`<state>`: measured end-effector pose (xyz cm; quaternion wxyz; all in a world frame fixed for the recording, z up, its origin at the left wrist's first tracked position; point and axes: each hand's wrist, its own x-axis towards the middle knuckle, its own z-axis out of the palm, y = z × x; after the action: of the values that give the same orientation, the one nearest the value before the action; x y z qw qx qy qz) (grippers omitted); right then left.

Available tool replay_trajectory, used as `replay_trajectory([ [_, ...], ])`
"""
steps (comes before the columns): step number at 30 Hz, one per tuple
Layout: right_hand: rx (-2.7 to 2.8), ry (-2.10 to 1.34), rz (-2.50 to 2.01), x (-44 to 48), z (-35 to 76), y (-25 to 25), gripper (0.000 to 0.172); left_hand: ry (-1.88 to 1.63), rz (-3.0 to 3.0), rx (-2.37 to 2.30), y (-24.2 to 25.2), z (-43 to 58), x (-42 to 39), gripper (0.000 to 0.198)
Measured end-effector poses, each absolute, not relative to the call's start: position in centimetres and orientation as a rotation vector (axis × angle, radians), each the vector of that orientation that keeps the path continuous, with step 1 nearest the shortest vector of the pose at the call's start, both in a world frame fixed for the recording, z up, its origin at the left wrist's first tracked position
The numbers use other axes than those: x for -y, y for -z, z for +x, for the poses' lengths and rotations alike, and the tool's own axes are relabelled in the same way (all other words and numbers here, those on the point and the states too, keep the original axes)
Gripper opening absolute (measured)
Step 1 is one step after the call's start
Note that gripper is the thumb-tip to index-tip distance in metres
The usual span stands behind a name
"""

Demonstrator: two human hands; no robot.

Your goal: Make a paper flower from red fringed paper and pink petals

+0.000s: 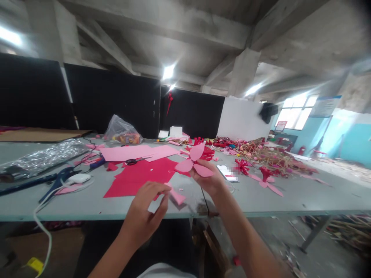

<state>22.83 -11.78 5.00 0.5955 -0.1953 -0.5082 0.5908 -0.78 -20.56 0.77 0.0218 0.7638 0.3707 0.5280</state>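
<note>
my right hand (207, 179) grips a pink paper flower (193, 164) at its base, fingers clenched under three spread petals, the bloom held up over a grey work table (72, 208). my left hand (143, 216) is lower and closer to me, at 7 o'clock from the flower, its fingers (165, 197) drawn into a loose pinch; whether they hold anything small, i cannot tell. from those left fingertips the flower lies at 1 o'clock, with the right hand far the nearer of the two. a pink paper strip (177, 197) lies just beyond the left fingertips at 3 o'clock, its long axis running from 10 to 4. a red paper sheet (139, 177) spreads at 11 o'clock from my left hand, and a pink paper sheet (136, 152) lies past it with black-handled scissors (133, 161) on top. a phone with a blurred screen (227, 173) sits just off my right hand at 3 o'clock. further out at 2 o'clock, a second pink-petalled flower (268, 179) lies before a heap of stems (269, 158).
</note>
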Motion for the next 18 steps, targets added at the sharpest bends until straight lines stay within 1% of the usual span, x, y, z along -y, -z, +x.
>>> replay_trajectory([
  [4, 0.924, -1.558, -0.33, 15.6, 19.8, -3.4, 0.023, -1.704, 2.342, -1.125, -2.4, 0.2, 22.2, 0.016],
  [7, 0.816, -1.666, -0.27, 17.3, 18.5, -2.3, 0.017, -1.829, 2.286, -1.203, -2.9, 0.7, 22.9, 0.015],
  [9, 0.77, -1.713, -0.23, 18.3, 17.7, -1.9, 0.018, -1.886, 2.211, -1.258, -2.9, 0.8, 23.4, 0.022],
  [11, 0.728, -1.745, -0.217, 19.3, 17.0, -1.7, 0.018, -1.865, 2.107, -1.287, -2.8, 0.8, 23.7, 0.03],
  [13, 0.663, -1.784, -0.228, 20.4, 16.4, -1.7, 0.016, -1.813, 2.017, -1.295, -2.5, 0.6, 23.9, 0.034],
  [15, 0.566, -1.833, -0.237, 21.5, 15.9, -1.6, 0.016, -1.799, 1.965, -1.293, -2.2, 0.2, 23.9, 0.035],
  [18, 0.456, -1.905, -0.212, 22.8, 15.3, -1.6, 0.017, -1.89, 1.96, -1.274, -1.8, -0.3, 23.9, 0.03],
])
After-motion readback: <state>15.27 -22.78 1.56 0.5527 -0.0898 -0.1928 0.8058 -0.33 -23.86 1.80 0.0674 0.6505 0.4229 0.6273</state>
